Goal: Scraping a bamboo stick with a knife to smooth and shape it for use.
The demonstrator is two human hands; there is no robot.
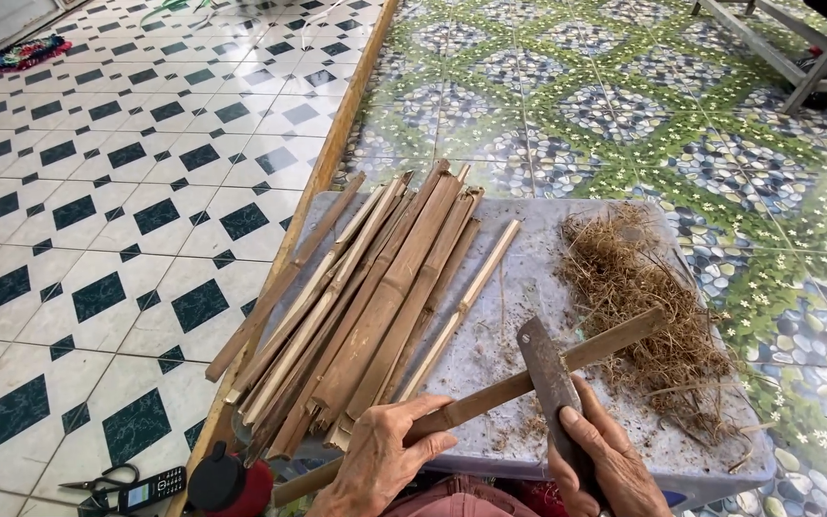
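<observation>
Head cam: left hand (385, 458) grips a bamboo strip (538, 375) lying diagonally over the grey stool top (519, 287). Right hand (603, 460), fist closed on the knife (549, 378), blade resting on the strip. Best w/ blade at a shallow angle, stroking away from the left fingers. Shavings (648, 311) piled to the right.

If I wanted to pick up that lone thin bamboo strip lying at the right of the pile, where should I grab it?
Probably near its upper end, coming from the right. The thin bamboo strip lies slanted on the grey board, and its upper part stands apart from the bamboo pile with bare board on both sides. Its lower end runs in beside the pile and toward the left hand, leaving little room.
</observation>
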